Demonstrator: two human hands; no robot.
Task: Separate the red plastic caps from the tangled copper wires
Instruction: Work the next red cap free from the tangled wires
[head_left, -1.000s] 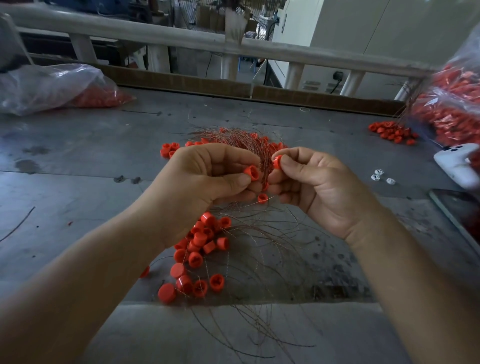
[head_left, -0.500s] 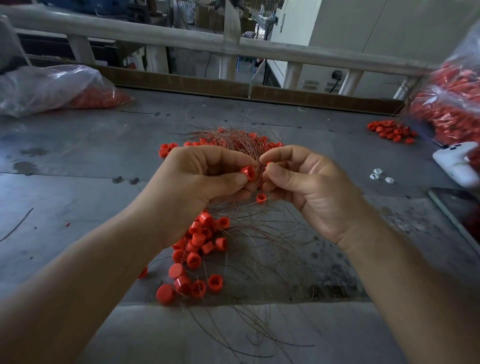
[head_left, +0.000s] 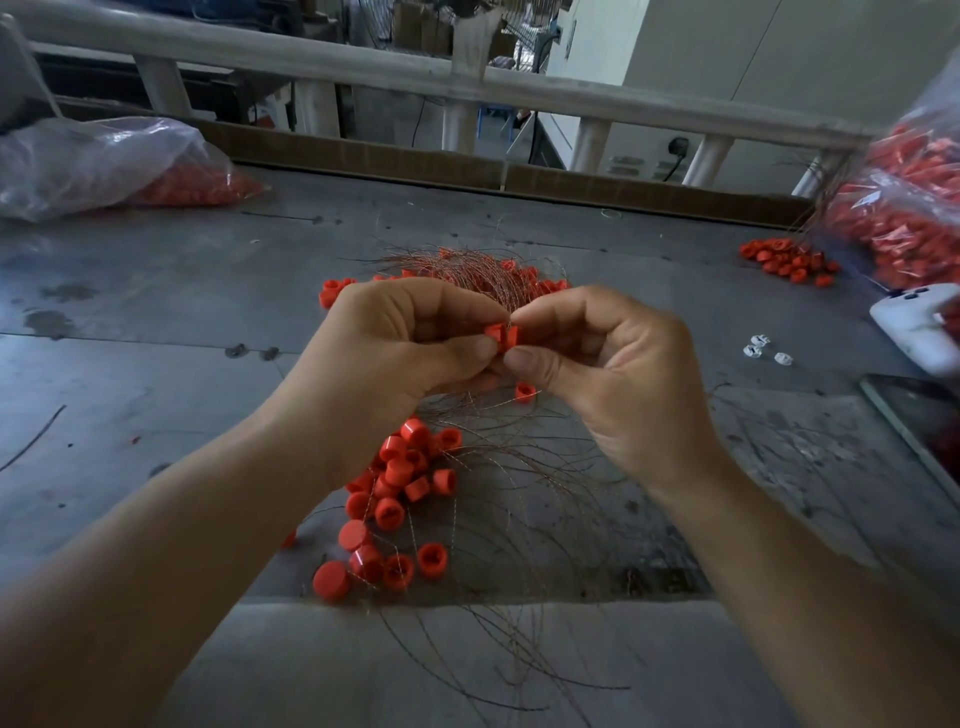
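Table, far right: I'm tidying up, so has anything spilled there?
Yes: a small heap of red caps lies loose on the table beside the bulging bag of caps, apparently spilled from it. Three white bits lie scattered nearby.

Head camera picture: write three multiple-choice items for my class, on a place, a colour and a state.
1. On which side of the table lies the white phone? A left; B right; C middle.
2. What colour are the loose caps? A blue; B red; C green.
3. What are the left hand and right hand doing? A resting flat; B hanging empty; C pinching a cap.
Answers: B, the phone lies at the right edge; B, the caps are red; C, both hands' fingertips meet on a cap.
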